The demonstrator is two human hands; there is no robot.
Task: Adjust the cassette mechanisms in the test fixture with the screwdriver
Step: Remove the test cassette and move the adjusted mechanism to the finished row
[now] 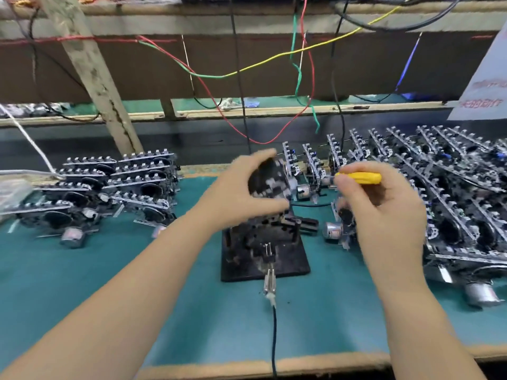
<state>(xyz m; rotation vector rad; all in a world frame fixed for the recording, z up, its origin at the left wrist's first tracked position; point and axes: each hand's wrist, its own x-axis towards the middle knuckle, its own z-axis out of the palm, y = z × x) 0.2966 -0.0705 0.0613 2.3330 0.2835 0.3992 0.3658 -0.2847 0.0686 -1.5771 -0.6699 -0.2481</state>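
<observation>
In the head view, the left hand (247, 187) curls its fingers around a cassette mechanism (270, 179), holding it just above the black test fixture (263, 250) on the green bench (192, 311). The right hand (384, 212) pinches the yellow screwdriver (359, 178). The mechanism looks light but delicate, so I think it is safest to hold it by the frame edges.

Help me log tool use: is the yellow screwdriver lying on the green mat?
No, the right hand grips the yellow screwdriver above the mat.
</observation>
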